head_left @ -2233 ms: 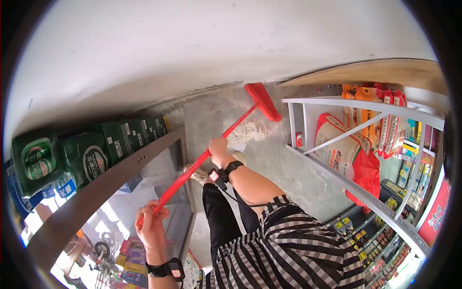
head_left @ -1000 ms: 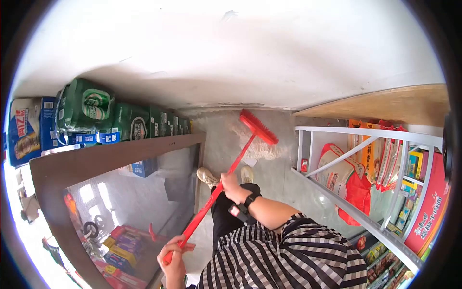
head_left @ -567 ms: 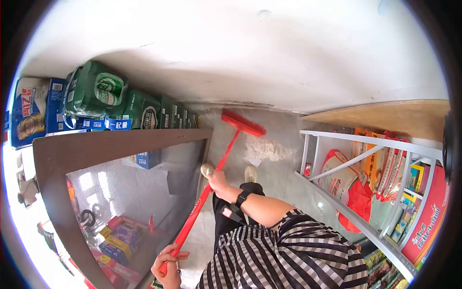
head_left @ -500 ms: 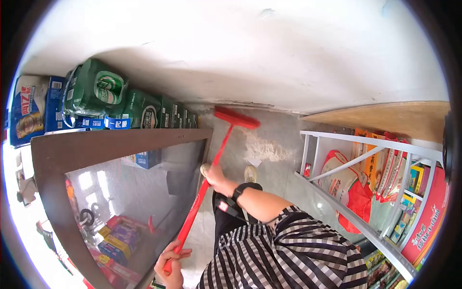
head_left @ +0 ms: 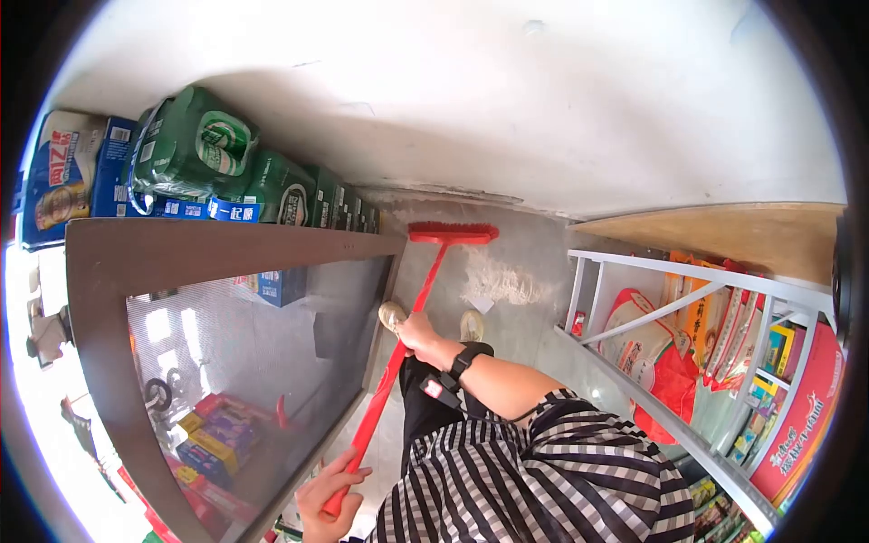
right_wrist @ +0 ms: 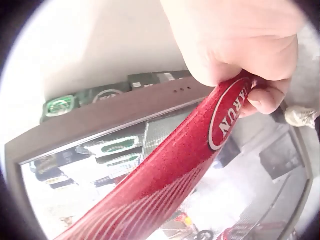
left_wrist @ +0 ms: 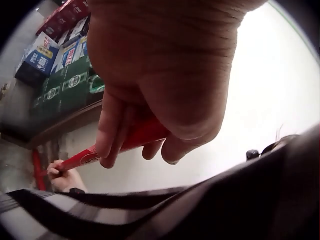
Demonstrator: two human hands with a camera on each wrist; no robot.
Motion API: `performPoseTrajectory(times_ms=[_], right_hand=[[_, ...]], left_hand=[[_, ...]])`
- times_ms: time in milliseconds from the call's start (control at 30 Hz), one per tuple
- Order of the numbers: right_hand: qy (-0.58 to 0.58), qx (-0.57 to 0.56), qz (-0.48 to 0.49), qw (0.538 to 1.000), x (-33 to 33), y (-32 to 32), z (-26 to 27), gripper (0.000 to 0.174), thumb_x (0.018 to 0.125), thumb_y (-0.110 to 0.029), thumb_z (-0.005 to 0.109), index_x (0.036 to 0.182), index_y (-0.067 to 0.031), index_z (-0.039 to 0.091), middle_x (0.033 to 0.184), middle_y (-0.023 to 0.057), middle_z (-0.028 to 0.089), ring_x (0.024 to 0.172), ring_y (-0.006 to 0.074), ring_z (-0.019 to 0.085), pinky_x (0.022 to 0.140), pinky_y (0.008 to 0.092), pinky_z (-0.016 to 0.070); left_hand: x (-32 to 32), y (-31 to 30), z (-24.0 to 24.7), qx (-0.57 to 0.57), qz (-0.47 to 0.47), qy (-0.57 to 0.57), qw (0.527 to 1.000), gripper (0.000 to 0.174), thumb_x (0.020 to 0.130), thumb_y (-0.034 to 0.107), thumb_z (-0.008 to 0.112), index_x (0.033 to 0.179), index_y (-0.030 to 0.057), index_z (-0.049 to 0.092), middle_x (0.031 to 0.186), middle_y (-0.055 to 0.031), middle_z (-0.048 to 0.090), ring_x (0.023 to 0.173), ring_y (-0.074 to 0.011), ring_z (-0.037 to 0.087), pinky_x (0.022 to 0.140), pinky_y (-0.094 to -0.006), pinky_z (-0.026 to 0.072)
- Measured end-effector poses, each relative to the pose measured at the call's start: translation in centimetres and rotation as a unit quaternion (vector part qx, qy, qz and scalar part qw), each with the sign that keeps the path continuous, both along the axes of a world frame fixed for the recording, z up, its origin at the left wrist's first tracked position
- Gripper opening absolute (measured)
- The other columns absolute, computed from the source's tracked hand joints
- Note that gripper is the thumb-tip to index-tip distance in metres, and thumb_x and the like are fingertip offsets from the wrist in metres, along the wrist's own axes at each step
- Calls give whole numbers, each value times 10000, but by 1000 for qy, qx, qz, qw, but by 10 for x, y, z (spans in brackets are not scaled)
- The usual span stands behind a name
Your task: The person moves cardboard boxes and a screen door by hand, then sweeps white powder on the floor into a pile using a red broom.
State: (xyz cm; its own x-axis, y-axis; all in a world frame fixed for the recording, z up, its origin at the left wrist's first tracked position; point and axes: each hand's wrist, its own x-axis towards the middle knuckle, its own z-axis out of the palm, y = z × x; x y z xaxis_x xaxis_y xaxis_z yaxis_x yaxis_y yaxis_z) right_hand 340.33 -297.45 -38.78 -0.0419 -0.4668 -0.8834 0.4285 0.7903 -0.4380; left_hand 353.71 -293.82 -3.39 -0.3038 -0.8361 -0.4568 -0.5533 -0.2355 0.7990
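Note:
A red broom (head_left: pixel 434 271) slants across the middle of the head view, its wide head (head_left: pixel 453 233) on the grey floor close to the base of the wall. My right hand (head_left: pixel 418 333) grips the handle partway down. In the right wrist view its fingers (right_wrist: pixel 262 100) wrap the red handle (right_wrist: pixel 165 165) just past an oval label. Lower and to the left, my left hand (head_left: pixel 330 496) holds the handle near its top end. Fingers and thumb of the left hand (left_wrist: pixel 160 85) curl about the handle in the left wrist view, hiding part of it.
A brown-framed panel (head_left: pixel 244 240) stands left, with green drink packs (head_left: pixel 195 145) behind it. At right is a grey metal rack (head_left: pixel 670 425) with red-and-white sacks (head_left: pixel 647 353). A pale rough patch (head_left: pixel 507 279) and a white scrap (head_left: pixel 482 305) mark the floor near my shoes (head_left: pixel 472 326).
The broom head has swung left from near the rack to beside the brown-framed panel, turning roughly level with the wall. Both hands keep their hold on the handle, and the head view has shifted.

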Motion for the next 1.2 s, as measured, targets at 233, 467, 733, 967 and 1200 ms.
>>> performPoseTrajectory(times_ms=[233, 467, 733, 967, 1200], right_hand=[[-166, -222, -85, 957, 19, -29, -111, 294, 790, -106, 470, 499, -75, 445, 446, 74, 467, 377, 218, 529, 307, 394, 395], [56, 64, 106, 991, -31, -8, -1, 265, 798, -244, 538, 662, -17, 551, 562, 89, 540, 473, 210, 528, 326, 357, 359], [-14, -15, -44, 999, -30, -6, 62, 176, 765, -107, 519, 629, 0, 489, 520, 86, 470, 359, 223, 470, 288, 369, 302], [-15, -48, 24, 998, -19, -53, -42, 163, 688, -90, 552, 531, -74, 510, 488, 67, 450, 456, 206, 512, 389, 395, 386], [-32, -41, 21, 998, -30, 6, -19, 162, 733, -89, 548, 579, -84, 501, 519, 48, 480, 454, 184, 519, 347, 365, 363]], left_hand=[[-20, -14, -35, -108, -145, -86, 980, 224, 609, 20, 578, 826, -7, 630, 1017, -224, 609, 792, -229, 648, 673, -297, 494], [-13, -6, -37, -50, -163, -46, 984, 244, 634, 78, 672, 867, 15, 635, 1046, -221, 594, 788, -283, 649, 700, -294, 502], [-3, -4, 22, -18, -121, 37, 992, 257, 753, 70, 578, 994, -17, 588, 1140, -223, 546, 1015, -287, 572, 836, -341, 450], [-41, -20, -46, -149, -93, -44, 984, 198, 642, -7, 541, 814, -19, 639, 1001, -240, 607, 768, -230, 641, 714, -278, 480], [-12, -16, -20, -77, -67, -5, 995, 193, 631, 2, 571, 808, -20, 642, 960, -223, 625, 800, -254, 649, 735, -291, 488]])
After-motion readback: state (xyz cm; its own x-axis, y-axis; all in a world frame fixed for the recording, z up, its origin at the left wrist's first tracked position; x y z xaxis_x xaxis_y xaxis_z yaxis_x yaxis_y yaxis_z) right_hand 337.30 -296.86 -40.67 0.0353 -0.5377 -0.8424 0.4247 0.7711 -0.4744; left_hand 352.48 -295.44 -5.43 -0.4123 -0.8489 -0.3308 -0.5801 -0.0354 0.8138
